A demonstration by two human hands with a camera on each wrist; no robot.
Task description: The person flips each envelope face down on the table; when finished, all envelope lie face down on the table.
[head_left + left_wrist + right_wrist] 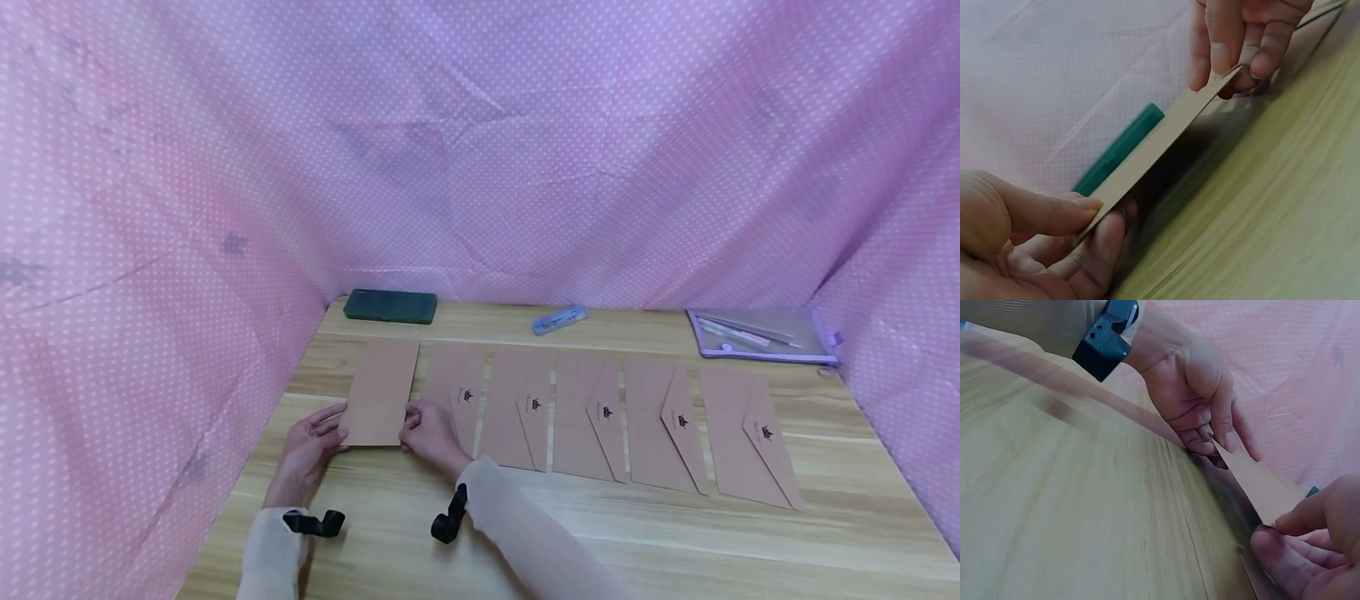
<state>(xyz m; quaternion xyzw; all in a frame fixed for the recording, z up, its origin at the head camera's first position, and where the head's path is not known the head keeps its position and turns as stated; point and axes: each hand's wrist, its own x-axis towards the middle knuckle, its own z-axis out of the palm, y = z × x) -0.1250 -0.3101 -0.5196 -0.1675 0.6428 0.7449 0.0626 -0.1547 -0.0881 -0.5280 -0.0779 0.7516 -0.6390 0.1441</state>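
Observation:
A plain brown kraft envelope, its blank side facing up, is held between both hands at the left of the row. My left hand pinches its left near corner, thumb on top and fingers beneath. The right hand pinches the opposite near corner the same way. In the left wrist view the near edge of the envelope is raised off the table, with a shadow under it. The right wrist view shows the left hand and right hand at the two ends of that edge.
Several flap-up envelopes with crown prints lie in a row to the right. Behind them are a dark green case, a small blue case and a clear zip pouch with pens. Pink dotted cloth surrounds the wooden table.

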